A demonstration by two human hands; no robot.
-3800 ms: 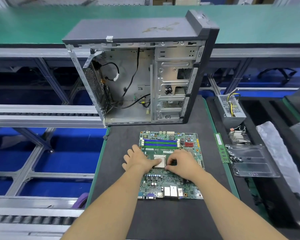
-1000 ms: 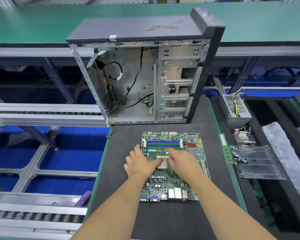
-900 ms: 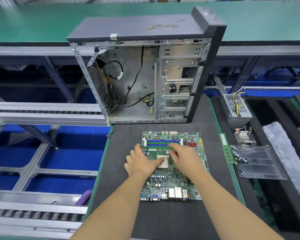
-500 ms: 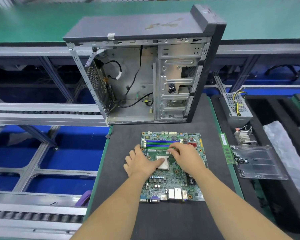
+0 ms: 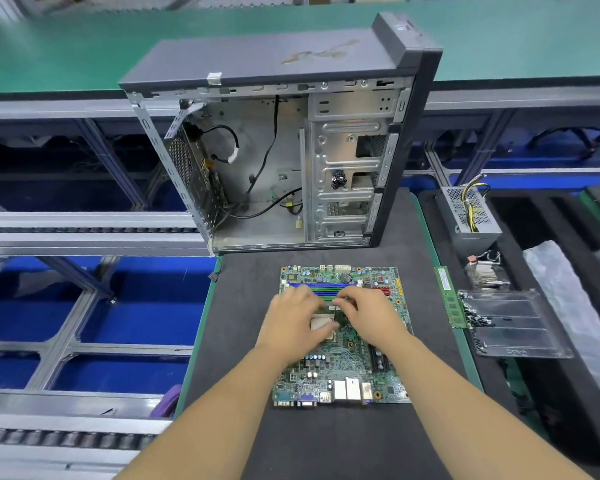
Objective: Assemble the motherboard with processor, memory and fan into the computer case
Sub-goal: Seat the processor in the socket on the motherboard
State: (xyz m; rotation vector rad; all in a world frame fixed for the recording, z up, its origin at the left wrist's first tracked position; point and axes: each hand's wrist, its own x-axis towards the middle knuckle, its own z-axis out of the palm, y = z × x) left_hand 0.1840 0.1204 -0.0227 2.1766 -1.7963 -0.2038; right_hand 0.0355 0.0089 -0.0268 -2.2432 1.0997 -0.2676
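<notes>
The desk [image 5: 309, 445], covered with a dark mat, fills the lower centre of the frame. On its far end, in the upper centre, the case [image 5: 291, 143] stands upright with its open side facing the camera, loose cables hanging inside. Just below the case, in the centre, the motherboard [image 5: 343, 372] lies flat on the mat. Both hands lie on the board's upper half. The left hand [image 5: 293, 323] rests palm down with its fingers straight over the memory slots, its thumb across the processor [image 5: 321, 323]. The right hand [image 5: 369, 318], just beside it, has its fingers curled down at the socket's upper right edge; whether they pinch anything I cannot tell. A memory stick [image 5: 449, 296] lies at the mat's right edge.
</notes>
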